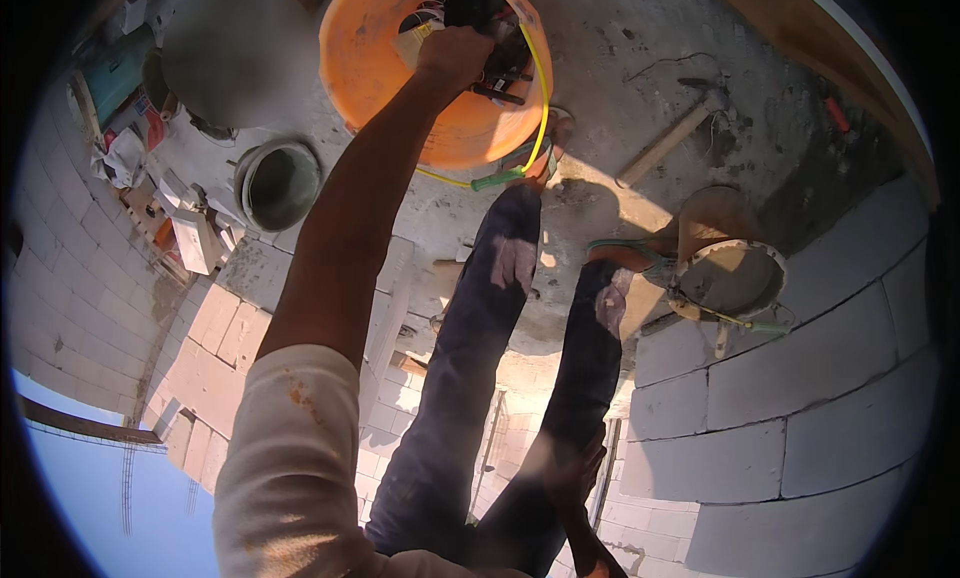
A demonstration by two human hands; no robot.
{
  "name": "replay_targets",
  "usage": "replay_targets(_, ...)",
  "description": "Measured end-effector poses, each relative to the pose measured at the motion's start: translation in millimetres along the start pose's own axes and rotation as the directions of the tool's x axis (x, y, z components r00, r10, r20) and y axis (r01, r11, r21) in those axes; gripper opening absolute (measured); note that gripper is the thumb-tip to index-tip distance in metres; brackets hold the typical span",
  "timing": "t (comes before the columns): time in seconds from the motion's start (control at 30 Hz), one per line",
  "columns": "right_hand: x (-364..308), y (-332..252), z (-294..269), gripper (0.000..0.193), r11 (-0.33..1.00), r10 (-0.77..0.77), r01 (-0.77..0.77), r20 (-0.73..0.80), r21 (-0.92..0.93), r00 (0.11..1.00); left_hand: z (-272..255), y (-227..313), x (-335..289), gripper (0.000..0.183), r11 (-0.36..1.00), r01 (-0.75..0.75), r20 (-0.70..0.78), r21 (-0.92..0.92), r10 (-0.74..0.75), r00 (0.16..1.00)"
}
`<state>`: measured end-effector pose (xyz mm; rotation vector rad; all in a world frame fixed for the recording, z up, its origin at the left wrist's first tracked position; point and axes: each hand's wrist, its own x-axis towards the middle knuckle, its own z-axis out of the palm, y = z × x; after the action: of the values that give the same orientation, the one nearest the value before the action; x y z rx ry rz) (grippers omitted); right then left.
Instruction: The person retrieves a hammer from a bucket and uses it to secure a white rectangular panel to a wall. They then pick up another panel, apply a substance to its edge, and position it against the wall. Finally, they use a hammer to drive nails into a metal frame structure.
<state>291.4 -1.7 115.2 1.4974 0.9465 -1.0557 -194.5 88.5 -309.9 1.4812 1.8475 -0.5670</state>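
My left hand (455, 58) reaches down into a large orange tub (362, 88) in front of me. Its fingers curl in beside a black item (472, 3), but what they grip is hidden. Dark tools and a pale piece (412, 44) lie around that hand in the tub. A yellow handle (545, 83) with a green grip (497, 180) hangs over the tub's right side and front. Low down, in shadow, my right hand (578, 470) rests by my right thigh; its fingers cannot be made out.
A hammer (662, 146) with a wooden handle lies on the concrete floor to the right. Nearby stands a mortar-smeared bucket (735, 278). Left of my arm is a grey bucket (282, 186). Pale block walls (800, 368) rise at right and left. A red-handled item (837, 114) lies far right.
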Motion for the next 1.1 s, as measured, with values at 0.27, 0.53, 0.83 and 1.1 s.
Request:
replay_targets(0.27,-1,-2,14,0.11,0.998,-0.038,0.041,-0.077,0.039,0.996,33,-17,-20,0.021,0.993,0.105,-0.049,-0.046,-0.108,0.993)
replay_targets(0.53,1,0,20,0.108,0.996,-0.041,0.046,-0.067,0.079,0.997,28,-11,-1,0.018,0.995,0.096,-0.102,-0.034,-0.099,0.99)
replay_targets(0.83,0,-6,24,0.103,0.994,-0.068,0.077,-0.108,0.08,0.992,5,14,5,0.018,0.953,0.288,0.007,-0.092,-0.289,0.957)
replay_targets(1.1,3,8,41,0.104,0.986,-0.112,0.128,-0.142,0.107,0.984,-4,19,4,0.018,0.931,0.336,0.008,-0.143,-0.338,0.941)
